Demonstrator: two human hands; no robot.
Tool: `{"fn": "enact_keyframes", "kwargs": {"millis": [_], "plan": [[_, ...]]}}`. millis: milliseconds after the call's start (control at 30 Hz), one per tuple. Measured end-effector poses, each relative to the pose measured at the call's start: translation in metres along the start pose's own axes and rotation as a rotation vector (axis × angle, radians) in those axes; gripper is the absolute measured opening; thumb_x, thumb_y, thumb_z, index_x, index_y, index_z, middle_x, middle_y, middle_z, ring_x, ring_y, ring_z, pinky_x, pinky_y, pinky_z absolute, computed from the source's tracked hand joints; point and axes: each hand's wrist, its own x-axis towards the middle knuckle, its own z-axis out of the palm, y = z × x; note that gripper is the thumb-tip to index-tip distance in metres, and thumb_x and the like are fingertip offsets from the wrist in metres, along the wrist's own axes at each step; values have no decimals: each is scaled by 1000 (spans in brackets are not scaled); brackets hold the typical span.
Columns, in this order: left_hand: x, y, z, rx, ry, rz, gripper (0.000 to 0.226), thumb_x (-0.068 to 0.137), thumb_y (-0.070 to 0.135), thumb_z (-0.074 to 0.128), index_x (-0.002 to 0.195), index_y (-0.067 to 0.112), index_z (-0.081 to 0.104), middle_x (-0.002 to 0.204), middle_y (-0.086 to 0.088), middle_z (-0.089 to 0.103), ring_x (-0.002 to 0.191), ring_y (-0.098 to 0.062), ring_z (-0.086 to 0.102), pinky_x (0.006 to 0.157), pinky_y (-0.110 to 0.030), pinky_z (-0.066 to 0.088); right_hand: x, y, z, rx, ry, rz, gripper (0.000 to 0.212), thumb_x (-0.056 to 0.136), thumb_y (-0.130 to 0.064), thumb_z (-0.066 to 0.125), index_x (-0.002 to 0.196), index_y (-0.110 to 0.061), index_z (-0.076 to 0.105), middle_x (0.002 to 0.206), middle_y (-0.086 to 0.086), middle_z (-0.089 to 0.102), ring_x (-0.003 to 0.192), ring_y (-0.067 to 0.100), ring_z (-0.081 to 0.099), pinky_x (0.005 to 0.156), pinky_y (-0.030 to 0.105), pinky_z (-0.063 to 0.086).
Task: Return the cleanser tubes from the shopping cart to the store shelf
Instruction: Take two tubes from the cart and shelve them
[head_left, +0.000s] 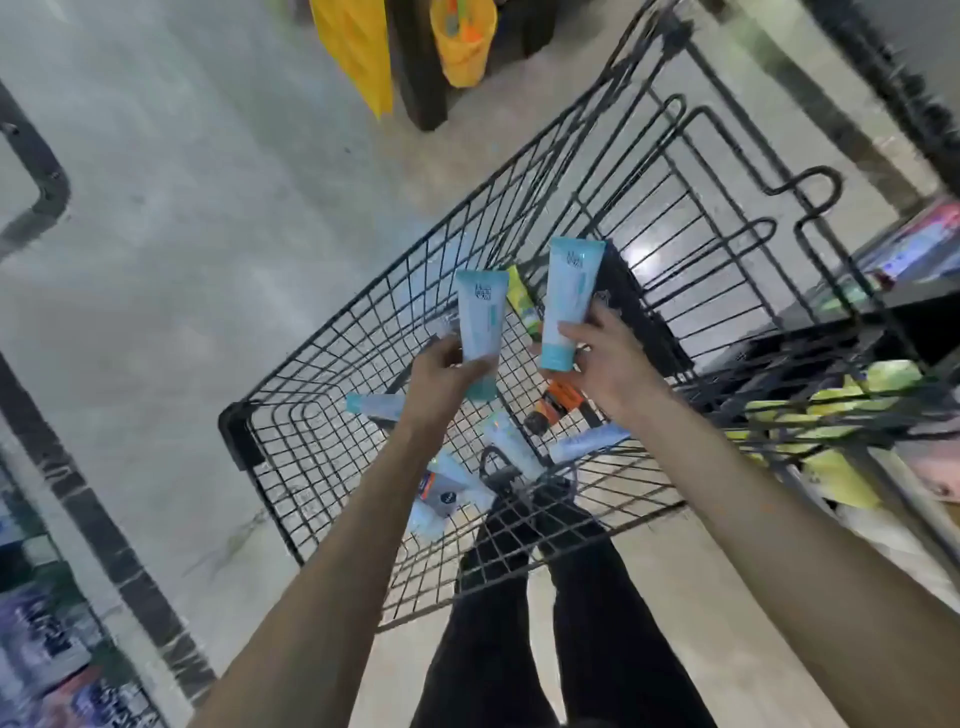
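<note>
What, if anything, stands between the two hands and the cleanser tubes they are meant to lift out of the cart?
Nothing: the left hand already holds one teal tube and the right hand another, both above the cart.

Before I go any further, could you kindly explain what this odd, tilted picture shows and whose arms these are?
The single picture comes from a wide-angle camera worn on a person's head, looking down, so the two bare arms are the wearer's own. The left hand holds a pale blue plastic cleanser tube; the right hand holds a second matching blue tube. Below them is a black wire shopping cart, with more tubes lying in it, including an orange one. Blurred store shelves sit at the edges.
</note>
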Motion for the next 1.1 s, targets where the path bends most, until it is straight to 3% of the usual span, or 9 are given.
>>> {"fn": "enact_keyframes", "kwargs": {"millis": [133,233,333,500,667,767,833,933,1100], "plan": [[-70,56,8,-20,-84,135,47,81,26,78,125,14,68,112,-3,76,105,-28,72,92,-56,59,-88,-34,20,-47,40,-169,40,94,-9,70,129,-25,60,112,4,77,96,30,76,75,47,62],[-120,87,23,16,-159,256,41,89,22,76,128,15,68,113,-2,76,105,-26,72,86,-44,60,-148,-50,20,-47,66,-271,46,90,-9,75,130,-27,62,124,12,72,104,40,73,78,48,60],[-171,107,45,37,-260,346,30,94,16,72,124,14,69,112,-2,77,103,-24,73,78,-33,59,-212,-58,9,-98,107,-380,43,91,-6,73,127,-27,62,117,8,76,101,34,74,79,50,61],[-260,108,92,75,-369,481,23,95,17,71,117,12,71,104,-2,78,93,-23,74,71,-36,58,-317,-46,-32,-120,238,-525,44,90,-12,76,129,-30,63,118,7,76,107,37,73,89,61,59],[-350,95,150,106,-504,559,24,93,12,73,117,12,72,104,-1,79,96,-23,75,83,-43,63,-435,-16,-73,-47,405,-664,43,90,-9,75,128,-24,64,105,0,80,95,26,76,80,50,63],[-404,86,186,135,-631,616,16,93,7,71,107,16,74,96,4,80,86,-14,75,68,-27,58,-501,5,-96,4,483,-744,45,91,-10,75,132,-20,61,112,5,78,98,27,76,70,42,62],[-435,79,209,169,-698,644,16,94,11,72,106,21,75,100,0,80,92,-21,76,72,-33,58,-542,19,-111,21,542,-777,41,92,-11,73,129,-25,61,108,-1,79,95,21,77,67,38,62],[-480,67,240,168,-825,638,22,94,13,73,115,17,73,108,-6,78,103,-31,74,86,-46,60,-599,36,-132,44,646,-815,43,92,-15,76,131,-28,62,116,-1,77,101,20,75,84,49,62],[-543,48,296,189,-961,638,31,89,23,80,119,18,72,112,-4,78,108,-29,73,97,-57,56,-682,61,-161,88,744,-888,37,94,-16,75,126,-28,61,112,-2,78,99,24,76,85,54,62]]}}
